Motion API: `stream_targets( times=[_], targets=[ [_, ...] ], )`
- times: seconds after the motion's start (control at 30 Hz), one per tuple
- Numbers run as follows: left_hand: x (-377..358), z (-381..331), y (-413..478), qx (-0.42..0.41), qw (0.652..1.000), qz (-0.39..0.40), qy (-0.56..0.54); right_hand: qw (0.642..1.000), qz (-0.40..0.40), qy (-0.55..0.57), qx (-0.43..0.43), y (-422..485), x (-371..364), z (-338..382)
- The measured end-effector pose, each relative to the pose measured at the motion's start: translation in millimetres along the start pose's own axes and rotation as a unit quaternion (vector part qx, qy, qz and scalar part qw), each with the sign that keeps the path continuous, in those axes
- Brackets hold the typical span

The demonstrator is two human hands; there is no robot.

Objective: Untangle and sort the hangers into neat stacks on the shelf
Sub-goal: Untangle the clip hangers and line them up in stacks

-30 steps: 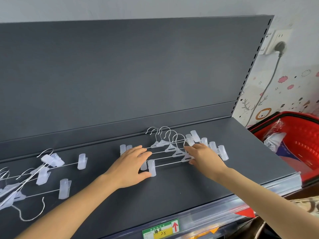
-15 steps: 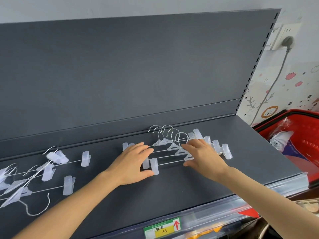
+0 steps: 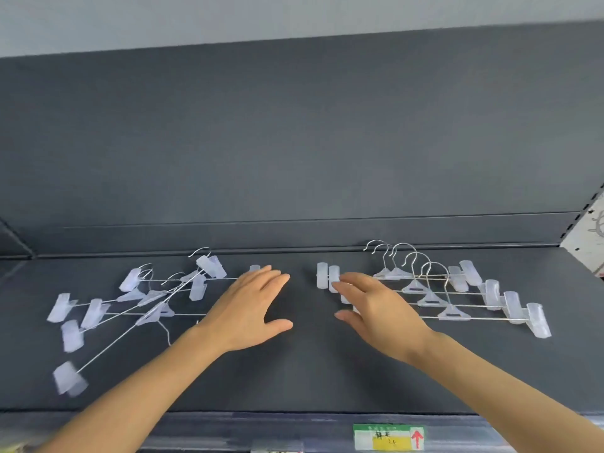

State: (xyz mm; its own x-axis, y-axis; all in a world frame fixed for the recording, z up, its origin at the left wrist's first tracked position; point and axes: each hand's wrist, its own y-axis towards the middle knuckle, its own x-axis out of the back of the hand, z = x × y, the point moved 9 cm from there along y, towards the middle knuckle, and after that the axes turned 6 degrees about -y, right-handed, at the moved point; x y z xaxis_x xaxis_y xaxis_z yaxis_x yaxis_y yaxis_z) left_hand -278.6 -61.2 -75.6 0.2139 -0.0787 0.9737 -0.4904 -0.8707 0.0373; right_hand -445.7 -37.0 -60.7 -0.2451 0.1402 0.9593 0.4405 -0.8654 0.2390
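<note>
both hands lie flat with fingers straight, holding nothing. left hand [image 3: 251, 308] has left the sorted hangers [image 3: 431, 299] and now reaches the tangled hangers [image 3: 147, 302]; right hand [image 3: 376, 308] still touches the sorted row's left clips [image 3: 327, 277]. bare shelf [image 3: 310, 371] lies between them, open to its front edge.

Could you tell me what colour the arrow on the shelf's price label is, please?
The arrow is red and points up; the head view shows it clearly.
</note>
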Motion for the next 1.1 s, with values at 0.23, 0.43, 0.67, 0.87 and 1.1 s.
stream_targets(
  times=[0.23,0.43,0.67,0.87,1.1],
  targets=[
    [36.2,72.8,-56.8,0.006,0.999,-0.037,-0.008,0.998,0.053,-0.012,-0.007,44.3,-24.5,83.1],
    [54.3,157.9,-103.9,0.037,0.999,-0.021,-0.006,0.997,0.067,0.017,-0.016,81.3,-52.6,151.1],
    [60.2,220.2,-136.9,0.036,0.999,0.021,-0.003,0.995,0.084,0.029,-0.040,111.2,-84.2,209.5],
    [45.5,235.6,-144.7,0.015,0.998,0.053,-0.029,0.989,0.128,0.037,-0.056,119.0,-106.0,228.9],
    [34.7,233.8,-127.0,0.002,0.996,0.073,-0.052,0.988,0.156,-0.004,0.002,120.3,-113.3,242.2]
  ],
)
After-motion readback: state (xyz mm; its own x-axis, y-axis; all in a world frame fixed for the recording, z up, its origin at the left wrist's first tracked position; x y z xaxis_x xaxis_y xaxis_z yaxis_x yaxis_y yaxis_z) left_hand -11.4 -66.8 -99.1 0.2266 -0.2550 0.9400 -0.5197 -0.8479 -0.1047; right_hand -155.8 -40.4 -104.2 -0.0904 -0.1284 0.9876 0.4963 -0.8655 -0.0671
